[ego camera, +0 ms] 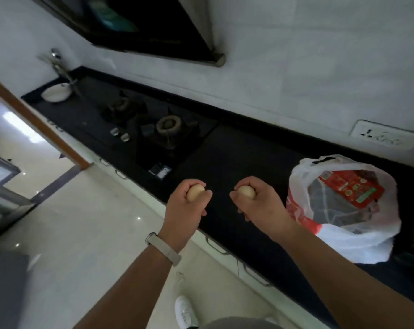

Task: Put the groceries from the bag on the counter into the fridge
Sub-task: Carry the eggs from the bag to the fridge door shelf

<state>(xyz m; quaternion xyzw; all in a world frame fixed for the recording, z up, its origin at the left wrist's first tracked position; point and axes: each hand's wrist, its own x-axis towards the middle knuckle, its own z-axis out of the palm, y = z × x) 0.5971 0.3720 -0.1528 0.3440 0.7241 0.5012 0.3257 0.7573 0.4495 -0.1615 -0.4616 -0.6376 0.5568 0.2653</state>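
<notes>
My left hand [188,207] grips a pale brown egg [194,191], fingers curled round it, over the front edge of the black counter [244,157]. My right hand [258,200] grips a second egg [246,191] just to the right, the two hands close together. A white plastic grocery bag [338,238] stands open on the counter to the right of my right hand. Inside it lies a red packet [350,188] on top of darker wrapped goods. The fridge is not clearly in view.
A gas hob [154,129] with two burners is set in the counter to the left, under a dark range hood [154,32]. A white bowl [56,92] sits at the far end by a tap. A wall socket [384,136] is above the bag. Pale tiled floor [82,222] lies left.
</notes>
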